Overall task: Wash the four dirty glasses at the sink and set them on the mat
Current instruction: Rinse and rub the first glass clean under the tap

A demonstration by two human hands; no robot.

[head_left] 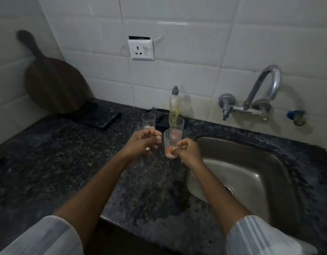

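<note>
The near glass [171, 145], clear ribbed plastic with orange residue, stood on the speckled granite desk [67, 162] just left of the steel sink [251, 172]. The right hand [188, 151] pinched its base; the left hand [143, 142] was closed around another glass, mostly hidden. Two more glasses stood just behind. A slip could topple these light, crowded tumblers.

No legible text anywhere.
</note>
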